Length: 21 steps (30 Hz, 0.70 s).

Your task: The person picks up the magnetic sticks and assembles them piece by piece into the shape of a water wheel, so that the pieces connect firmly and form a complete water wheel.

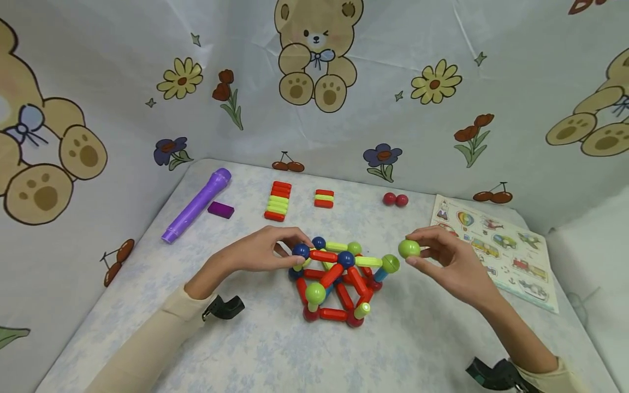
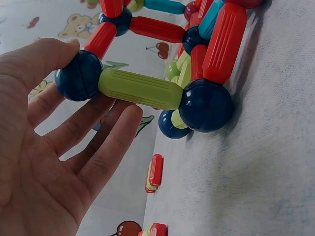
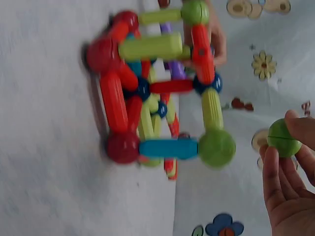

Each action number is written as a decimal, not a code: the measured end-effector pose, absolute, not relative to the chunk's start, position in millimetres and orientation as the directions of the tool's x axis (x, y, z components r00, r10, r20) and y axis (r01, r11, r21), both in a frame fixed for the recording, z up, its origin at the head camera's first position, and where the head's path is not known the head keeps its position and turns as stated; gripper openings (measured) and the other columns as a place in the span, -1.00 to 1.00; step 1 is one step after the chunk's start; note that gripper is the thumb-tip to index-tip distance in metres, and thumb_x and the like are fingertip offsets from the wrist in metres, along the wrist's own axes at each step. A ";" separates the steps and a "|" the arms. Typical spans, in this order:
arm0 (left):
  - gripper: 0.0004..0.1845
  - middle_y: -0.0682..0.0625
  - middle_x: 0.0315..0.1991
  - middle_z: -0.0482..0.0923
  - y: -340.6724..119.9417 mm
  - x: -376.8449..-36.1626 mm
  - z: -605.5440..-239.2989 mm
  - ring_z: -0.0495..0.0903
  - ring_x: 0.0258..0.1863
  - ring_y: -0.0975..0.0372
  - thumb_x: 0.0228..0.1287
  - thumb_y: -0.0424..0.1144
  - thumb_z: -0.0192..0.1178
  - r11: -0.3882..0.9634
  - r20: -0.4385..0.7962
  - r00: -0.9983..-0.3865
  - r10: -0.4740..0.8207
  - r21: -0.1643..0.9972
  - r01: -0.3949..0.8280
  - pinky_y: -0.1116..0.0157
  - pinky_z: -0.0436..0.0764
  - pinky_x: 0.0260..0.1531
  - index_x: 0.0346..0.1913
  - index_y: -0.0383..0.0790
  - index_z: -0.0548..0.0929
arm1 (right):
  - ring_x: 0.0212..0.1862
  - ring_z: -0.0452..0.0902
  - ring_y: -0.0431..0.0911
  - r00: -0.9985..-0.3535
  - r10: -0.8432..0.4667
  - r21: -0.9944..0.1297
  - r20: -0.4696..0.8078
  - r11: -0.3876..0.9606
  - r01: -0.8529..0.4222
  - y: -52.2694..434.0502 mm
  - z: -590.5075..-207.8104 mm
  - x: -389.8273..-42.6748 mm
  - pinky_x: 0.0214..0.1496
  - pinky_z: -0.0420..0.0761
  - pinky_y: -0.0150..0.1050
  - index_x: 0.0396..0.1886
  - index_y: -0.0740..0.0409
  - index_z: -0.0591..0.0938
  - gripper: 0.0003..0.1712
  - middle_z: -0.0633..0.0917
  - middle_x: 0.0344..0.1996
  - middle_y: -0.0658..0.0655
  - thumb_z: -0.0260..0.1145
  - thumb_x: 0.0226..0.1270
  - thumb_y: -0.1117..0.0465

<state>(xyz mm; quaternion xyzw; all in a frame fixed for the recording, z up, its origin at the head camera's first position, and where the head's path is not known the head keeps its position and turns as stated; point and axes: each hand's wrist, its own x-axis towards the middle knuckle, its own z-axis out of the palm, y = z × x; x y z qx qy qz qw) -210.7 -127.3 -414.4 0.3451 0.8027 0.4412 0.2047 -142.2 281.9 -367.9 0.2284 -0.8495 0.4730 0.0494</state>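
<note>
A structure of red, yellow-green and teal rods joined by blue, red and green balls (image 1: 339, 278) stands in the middle of the table. My left hand (image 1: 294, 252) holds a dark blue ball (image 2: 78, 76) at the structure's upper left corner. The thumb lies on the ball, and the fingers reach under the yellow-green rod (image 2: 140, 88) attached to it. My right hand (image 1: 415, 252) pinches a loose green ball (image 1: 409, 249) just right of the structure, a little apart from the green corner ball (image 1: 390, 263). In the right wrist view the loose green ball (image 3: 284, 138) sits at my fingertips.
At the back lie a purple tube (image 1: 196, 204), a purple block (image 1: 220, 209), a stack of red and yellow-green rods (image 1: 278, 201), a smaller stack (image 1: 324, 198) and two red balls (image 1: 395, 200). A vehicle puzzle board (image 1: 496, 248) lies at the right. Bear-print cloth walls surround the table.
</note>
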 end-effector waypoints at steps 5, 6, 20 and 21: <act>-0.63 0.04 0.14 0.71 -127.0 -210.2 -413.7 0.68 0.12 0.18 0.53 -0.11 0.37 0.374 -0.027 -0.680 0.732 0.851 0.369 0.25 0.77 0.04 0.30 -0.03 0.66 | 0.08 0.73 -0.14 -0.859 -0.452 -0.848 0.240 0.333 -0.413 266.0 -372.4 -116.0 0.05 0.77 -0.31 0.19 0.19 0.65 -0.46 0.70 0.11 0.10 0.50 0.26 0.60; -0.63 0.04 0.14 0.71 -126.7 -210.2 -413.7 0.68 0.12 0.18 0.53 -0.11 0.37 0.374 -0.027 -0.680 0.733 0.851 0.369 0.25 0.77 0.04 0.30 -0.03 0.66 | 0.08 0.73 -0.13 -0.853 -0.467 -0.853 0.234 0.321 -0.410 263.4 -375.1 -112.1 0.05 0.77 -0.30 0.18 0.16 0.65 -0.46 0.70 0.10 0.12 0.51 0.26 0.59; -0.63 0.04 0.15 0.71 -126.9 -210.4 -414.6 0.69 0.13 0.17 0.53 -0.10 0.37 0.378 -0.023 -0.683 0.730 0.846 0.376 0.24 0.77 0.04 0.30 -0.03 0.66 | 0.08 0.66 -0.09 -0.812 -0.545 -0.893 0.210 0.230 -0.386 246.3 -423.7 -97.2 0.04 0.76 -0.24 0.17 0.10 0.67 -0.52 0.71 0.08 0.13 0.53 0.32 0.48; -0.63 0.04 0.15 0.71 -126.8 -210.4 -414.6 0.69 0.13 0.17 0.53 -0.10 0.37 0.378 -0.024 -0.683 0.730 0.847 0.374 0.24 0.77 0.04 0.30 -0.03 0.66 | 0.08 0.65 -0.08 -0.812 -0.546 -0.896 0.208 0.228 -0.382 245.7 -425.0 -97.3 0.05 0.76 -0.23 0.17 0.11 0.66 -0.53 0.71 0.09 0.13 0.53 0.32 0.48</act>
